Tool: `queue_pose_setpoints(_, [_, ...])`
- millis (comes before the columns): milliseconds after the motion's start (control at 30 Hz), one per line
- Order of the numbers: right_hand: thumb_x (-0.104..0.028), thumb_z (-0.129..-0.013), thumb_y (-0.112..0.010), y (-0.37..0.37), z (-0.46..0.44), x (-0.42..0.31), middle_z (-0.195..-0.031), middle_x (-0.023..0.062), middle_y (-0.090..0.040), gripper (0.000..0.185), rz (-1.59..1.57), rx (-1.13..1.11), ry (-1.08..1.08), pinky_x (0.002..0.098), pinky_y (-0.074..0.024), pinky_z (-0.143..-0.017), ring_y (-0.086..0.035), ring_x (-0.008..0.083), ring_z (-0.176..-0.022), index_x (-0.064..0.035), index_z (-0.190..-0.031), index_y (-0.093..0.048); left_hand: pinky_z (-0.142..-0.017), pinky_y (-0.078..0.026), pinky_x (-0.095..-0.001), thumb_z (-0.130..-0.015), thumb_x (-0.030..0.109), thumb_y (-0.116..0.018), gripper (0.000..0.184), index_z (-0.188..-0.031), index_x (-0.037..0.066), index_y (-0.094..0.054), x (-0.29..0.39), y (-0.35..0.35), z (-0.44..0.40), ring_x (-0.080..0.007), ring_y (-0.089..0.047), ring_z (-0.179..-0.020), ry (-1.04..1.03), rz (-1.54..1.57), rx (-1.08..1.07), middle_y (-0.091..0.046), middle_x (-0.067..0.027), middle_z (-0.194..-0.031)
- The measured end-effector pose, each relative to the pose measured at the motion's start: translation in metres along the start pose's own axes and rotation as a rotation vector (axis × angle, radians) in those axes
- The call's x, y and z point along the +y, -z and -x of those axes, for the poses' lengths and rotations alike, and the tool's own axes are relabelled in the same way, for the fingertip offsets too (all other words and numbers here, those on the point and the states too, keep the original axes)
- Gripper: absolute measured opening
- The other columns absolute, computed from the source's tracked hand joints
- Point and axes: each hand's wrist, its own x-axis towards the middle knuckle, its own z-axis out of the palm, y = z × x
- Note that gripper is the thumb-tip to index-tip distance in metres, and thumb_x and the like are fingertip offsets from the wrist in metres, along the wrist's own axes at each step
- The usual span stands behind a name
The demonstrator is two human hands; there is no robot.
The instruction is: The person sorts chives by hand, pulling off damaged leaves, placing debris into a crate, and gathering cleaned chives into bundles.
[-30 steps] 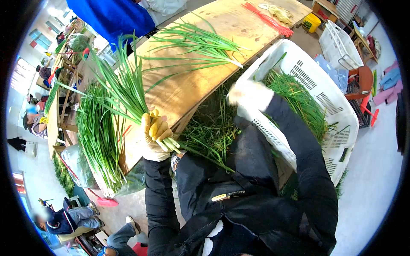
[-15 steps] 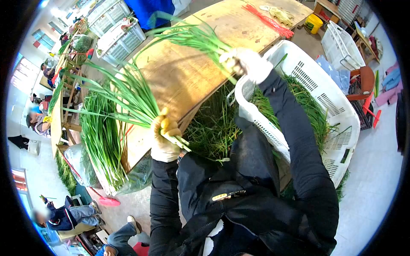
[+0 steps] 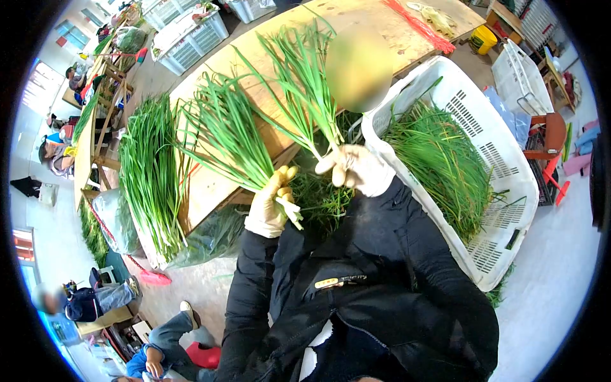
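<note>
My left hand (image 3: 272, 202), in a pale glove with yellowish fingers, is closed around the stems of a bunch of chives (image 3: 232, 130). The white stem ends stick out below the fist, and the leaves fan out over the table. My gloved right hand (image 3: 358, 170) pinches the stem ends of a smaller, looser bunch of chives (image 3: 305, 83), its leaves pointing away from me. A large pile of chives (image 3: 149, 178) lies on the table's left end. By my right arm, a white slatted crate (image 3: 512, 239) holds a heap of loose chives (image 3: 439, 165).
The wooden table (image 3: 216, 162) stretches across in front of me, with red ties (image 3: 420, 25) and pale gloves (image 3: 433, 16) at its far end. More greens (image 3: 324, 197) lie below its edge. Other people sit at the left; a seated person's leg (image 3: 168, 331) shows at lower left.
My right hand has come back from over the table toward my body, still with its chives, and now sits close beside my left hand. My left hand has shifted slightly right and up.
</note>
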Motion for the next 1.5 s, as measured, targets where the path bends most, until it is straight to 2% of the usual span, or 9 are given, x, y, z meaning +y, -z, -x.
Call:
queue_pose_setpoints(67, [-0.032, -0.087, -0.045, -0.019, 0.001, 0.009, -0.062, 0.0038, -0.060, 0.037, -0.068, -0.122, -0.102, 0.0149, -0.0376, -0.041, -0.050, 0.0063, -0.044, 0.0014, -0.097, -0.059, -0.054, -0.043, -0.0188, -0.085, 0.019, -0.053, 0.034, -0.112, 0.000, -0.047, -0.002, -0.001, -0.007, -0.0057, -0.046, -0.060, -0.005, -0.016, -0.163, -0.040, -0.0148, -0.126])
queue_pose_setpoints(267, [-0.038, -0.089, -0.041, -0.040, 0.006, 0.021, -0.067, 0.0065, -0.062, 0.038, 0.017, -0.243, -0.406, 0.0187, -0.0386, -0.044, -0.052, 0.0096, -0.047, -0.0040, -0.092, -0.058, -0.049, -0.038, -0.0176, -0.078, 0.015, -0.063, 0.038, -0.107, -0.006, -0.051, 0.000, -0.022, -0.004, -0.0055, -0.043, -0.053, 0.004, -0.239, -0.001, -0.053, -0.0001, -0.068])
queue_pose_setpoints(633, [-0.031, -0.087, -0.045, -0.042, 0.000, 0.071, -0.054, 0.0047, -0.051, 0.030, 1.525, 0.409, 0.763, 0.0268, -0.0407, -0.036, -0.048, 0.0147, -0.041, -0.0083, -0.069, -0.053, -0.049, -0.040, -0.0202, -0.072, 0.002, -0.061, 0.023, -0.094, -0.004, -0.057, -0.001, -0.006, -0.012, -0.0110, -0.052, -0.057, -0.342, -0.356, 0.214, -0.063, -0.0112, -0.084])
queue_pose_setpoints(800, [-0.043, -0.082, -0.046, -0.020, 0.049, 0.090, -0.078, 0.0125, -0.060, 0.041, 1.616, -0.481, -0.880, 0.0400, -0.0470, -0.068, -0.060, 0.0245, -0.071, -0.0055, -0.081, -0.060, -0.075, -0.048, -0.0311, -0.074, 0.002, -0.059, 0.030, -0.103, -0.003, -0.051, 0.036, 0.015, -0.009, -0.0218, -0.058, -0.087, -0.210, -0.219, 0.126, -0.059, -0.0150, -0.099])
queue_pose_setpoints(867, [-0.037, -0.082, -0.046, -0.023, 0.047, 0.058, -0.074, 0.0100, -0.058, 0.032, 1.679, -0.437, -0.806, 0.0365, -0.0481, -0.061, -0.059, 0.0237, -0.067, -0.0076, -0.079, -0.060, -0.078, -0.049, -0.0353, -0.079, 0.005, -0.054, 0.030, -0.106, -0.005, -0.049, 0.032, 0.010, -0.006, -0.0248, -0.057, -0.085, -0.204, -0.034, 0.175, -0.056, -0.0164, -0.101])
queue_pose_setpoints(1000, [-0.033, -0.076, -0.058, -0.043, 0.003, 0.008, -0.062, 0.0067, -0.050, 0.027, 1.927, 0.447, 0.489, 0.0337, -0.0429, -0.047, -0.054, 0.0220, -0.056, -0.0086, -0.070, -0.049, -0.066, -0.053, -0.0308, -0.080, 0.004, -0.053, 0.027, -0.106, -0.004, -0.048, 0.022, 0.009, -0.007, -0.0218, -0.059, -0.078, -0.097, 0.058, 0.067, -0.057, -0.0168, -0.099])
queue_pose_setpoints(1200, [-0.023, -0.071, -0.061, -0.038, -0.059, -0.010, -0.066, 0.0102, -0.061, 0.018, 2.157, 0.343, -0.166, 0.0342, -0.0469, -0.053, -0.061, 0.0258, -0.063, -0.0052, -0.067, -0.062, -0.043, -0.039, -0.0155, -0.086, 0.022, -0.052, 0.033, -0.107, -0.004, -0.049, 0.044, -0.013, 0.017, -0.0042, -0.039, -0.047, 0.001, 0.239, -0.260, -0.043, 0.0030, -0.057])
queue_pose_setpoints(1400, [-0.031, -0.089, -0.043, -0.019, -0.039, -0.026, -0.059, 0.0054, -0.058, 0.038, 0.131, -0.170, -0.230, 0.0139, -0.0341, -0.040, -0.049, 0.0063, -0.045, 0.0021, -0.090, -0.060, -0.051, -0.041, -0.0170, -0.083, 0.013, -0.056, 0.024, -0.102, 0.000, -0.051, 0.034, -0.010, 0.019, -0.0057, -0.044, -0.056, -0.148, 0.170, -0.184, -0.054, -0.0054, -0.081])
queue_pose_setpoints(1500, [-0.036, -0.089, -0.040, -0.040, -0.023, -0.004, -0.061, 0.0056, -0.060, 0.044, 0.192, -0.174, -0.266, 0.0148, -0.0351, -0.040, -0.050, 0.0073, -0.045, 0.0032, -0.092, -0.060, -0.056, -0.047, -0.0200, -0.079, 0.011, -0.060, 0.028, -0.103, 0.001, -0.051, 0.023, -0.019, 0.011, -0.0078, -0.052, -0.064, -0.085, 0.078, -0.115, -0.055, -0.0112, -0.100])
